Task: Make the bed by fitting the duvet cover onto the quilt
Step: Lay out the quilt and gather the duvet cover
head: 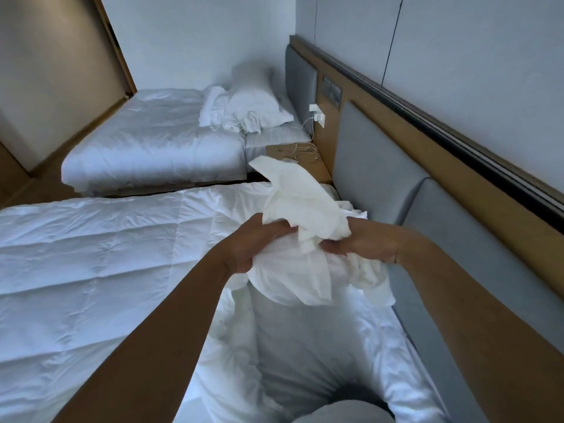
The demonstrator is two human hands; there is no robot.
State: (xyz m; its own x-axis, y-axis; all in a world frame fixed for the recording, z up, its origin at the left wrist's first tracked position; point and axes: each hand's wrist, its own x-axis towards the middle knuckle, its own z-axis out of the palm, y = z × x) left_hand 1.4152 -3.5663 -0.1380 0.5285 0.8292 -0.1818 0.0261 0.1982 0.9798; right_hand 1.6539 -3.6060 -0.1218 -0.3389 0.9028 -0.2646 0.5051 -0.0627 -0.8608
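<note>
A white stitched quilt (100,257) lies spread over the near bed. Above it, near the head end, I hold up a bunched white duvet cover (302,209). My left hand (253,242) grips the bundle from the left, fingers curled into the cloth. My right hand (363,242) grips it from the right, thumb and fingers pinching a fold. A corner of the cover sticks up and away from me. More white fabric hangs from the bundle down toward my body.
A grey padded headboard (375,169) with a wooden rail runs along the right. A second bed (158,145) with pillows (256,108) stands beyond. Between the beds a wooden nightstand (302,154) carries cables, with a charger (317,114) plugged in above.
</note>
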